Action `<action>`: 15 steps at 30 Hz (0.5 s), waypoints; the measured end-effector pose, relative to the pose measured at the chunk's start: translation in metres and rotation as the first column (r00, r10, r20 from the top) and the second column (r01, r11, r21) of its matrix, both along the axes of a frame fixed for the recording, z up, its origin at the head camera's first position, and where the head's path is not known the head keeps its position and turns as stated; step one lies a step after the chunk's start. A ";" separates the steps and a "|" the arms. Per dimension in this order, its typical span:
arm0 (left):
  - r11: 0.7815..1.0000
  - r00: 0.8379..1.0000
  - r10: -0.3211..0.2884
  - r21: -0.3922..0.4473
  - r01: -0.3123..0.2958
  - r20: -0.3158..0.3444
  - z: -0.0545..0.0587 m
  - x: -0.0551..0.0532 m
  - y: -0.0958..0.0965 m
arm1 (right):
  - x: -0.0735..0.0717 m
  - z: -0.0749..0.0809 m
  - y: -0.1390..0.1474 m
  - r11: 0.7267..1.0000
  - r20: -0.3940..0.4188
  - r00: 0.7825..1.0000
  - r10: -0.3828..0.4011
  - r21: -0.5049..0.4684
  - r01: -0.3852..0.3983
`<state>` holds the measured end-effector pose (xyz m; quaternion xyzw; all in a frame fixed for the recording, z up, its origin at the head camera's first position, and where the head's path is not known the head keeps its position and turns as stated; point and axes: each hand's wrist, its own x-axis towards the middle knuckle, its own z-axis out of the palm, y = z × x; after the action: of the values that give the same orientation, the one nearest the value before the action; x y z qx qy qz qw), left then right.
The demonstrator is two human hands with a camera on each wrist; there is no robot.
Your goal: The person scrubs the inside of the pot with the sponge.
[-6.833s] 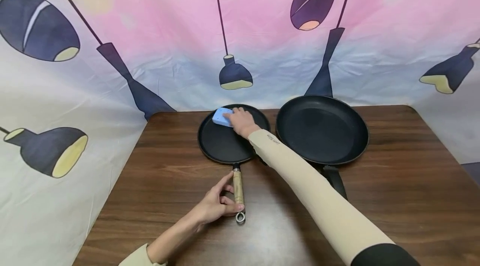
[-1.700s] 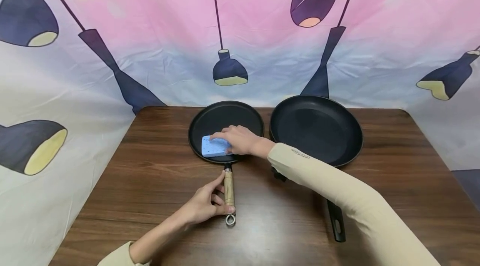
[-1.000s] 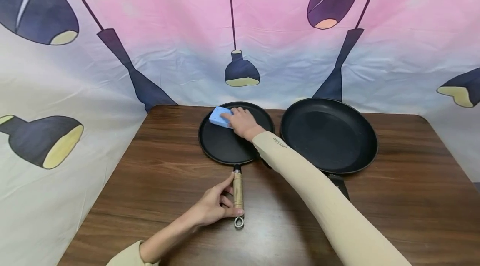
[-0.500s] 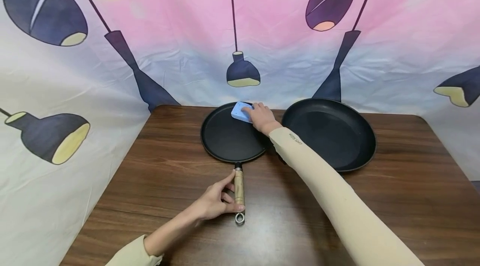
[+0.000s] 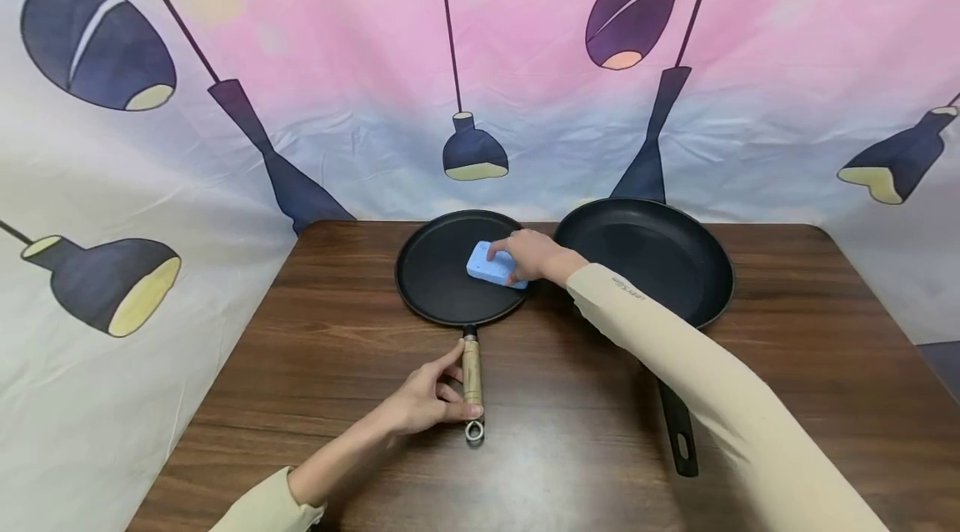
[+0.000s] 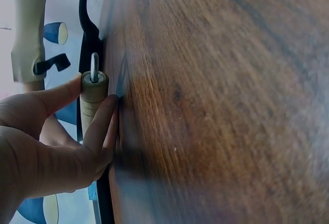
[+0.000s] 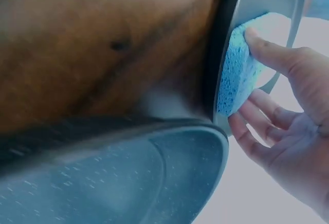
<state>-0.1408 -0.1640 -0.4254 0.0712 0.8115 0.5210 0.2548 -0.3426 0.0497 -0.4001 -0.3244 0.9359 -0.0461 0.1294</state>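
A flat black pan with a wooden handle lies on the table at the centre of the head view. My left hand grips that handle between thumb and fingers; in the left wrist view the handle's end with its metal ring sits between them. My right hand holds a light blue sponge against the right part of the pan's surface. From the right wrist view, thumb and fingers pinch the sponge at its sides, close to the pan's rim.
Right of the flat pan stands a larger, deeper black frying pan, its black handle pointing toward me. My right forearm passes over part of it. A wooden table bears both pans, and a cloth with painted lamps hangs behind.
My right hand has rubbed the sponge about the flat pan, lately from the upper left across the top and down the right side. The left hand has kept its grip on the handle.
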 end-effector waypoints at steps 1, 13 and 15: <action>1.000 1.000 -0.001 -0.001 0.001 0.000 0.000 0.000 0.000 | 0.004 -0.001 0.001 1.000 0.004 1.000 0.019 -0.010 -0.019; 0.999 0.999 -0.030 -0.013 0.029 -0.016 0.000 -0.001 -0.001 | 0.047 -0.014 -0.026 0.984 -0.042 0.987 0.155 -0.086 -0.158; 0.999 0.999 -0.039 -0.008 0.039 -0.016 0.001 -0.003 0.001 | 0.050 -0.015 -0.031 0.978 -0.067 0.981 0.179 -0.096 -0.185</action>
<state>-0.1433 -0.1631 -0.4248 0.0903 0.8141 0.5122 0.2584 -0.2924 0.0187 -0.4150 -0.4163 0.9020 -0.0725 0.0890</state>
